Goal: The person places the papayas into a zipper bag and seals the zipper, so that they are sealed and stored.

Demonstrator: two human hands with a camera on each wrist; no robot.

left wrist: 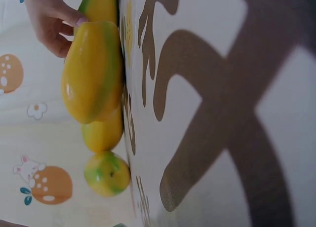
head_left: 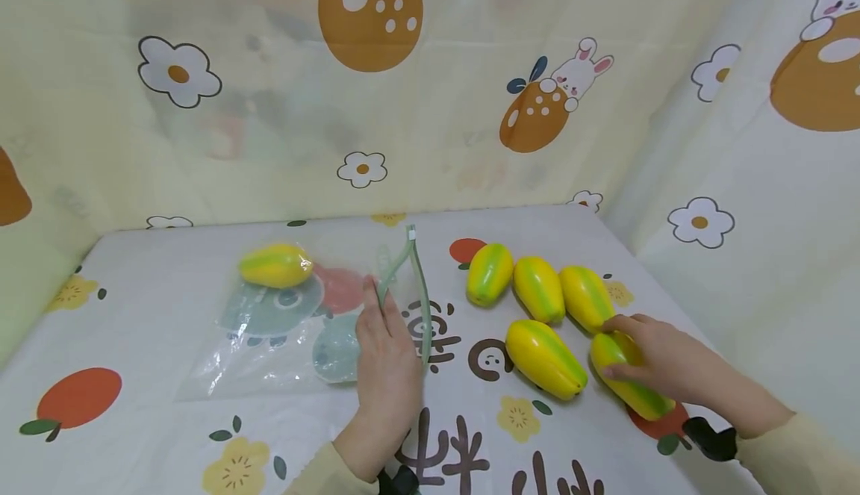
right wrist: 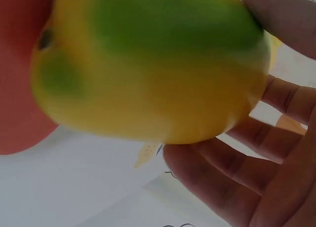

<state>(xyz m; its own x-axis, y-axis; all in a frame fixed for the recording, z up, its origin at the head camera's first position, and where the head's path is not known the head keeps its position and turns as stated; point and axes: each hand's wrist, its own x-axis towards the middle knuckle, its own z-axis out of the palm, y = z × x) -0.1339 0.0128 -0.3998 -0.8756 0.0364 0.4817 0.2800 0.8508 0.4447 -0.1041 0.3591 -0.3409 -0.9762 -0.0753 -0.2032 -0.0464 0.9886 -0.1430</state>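
My left hand (head_left: 390, 360) is at the mouth of a clear zip bag (head_left: 222, 375), holding the edge with its green zip strip (head_left: 425, 308) between extended fingers; the thumb is hidden. The mouth gapes toward the right. Inside the bag, at its far left, lies one yellow-green papaya (head_left: 275, 266). On the right, my right hand (head_left: 661, 357) grips another papaya (head_left: 638, 394), thumb on the near side and fingers across its far end. The right wrist view shows this held papaya (right wrist: 153, 74) up close, with fingertips (right wrist: 187, 163) along its lower side.
Several more papayas lie between the hands: one at the front (head_left: 546, 360) and a back row (head_left: 537, 290) next to the held one. A patterned cloth (head_left: 148, 435) covers the table. Printed curtains (head_left: 269, 129) hang behind and at both sides.
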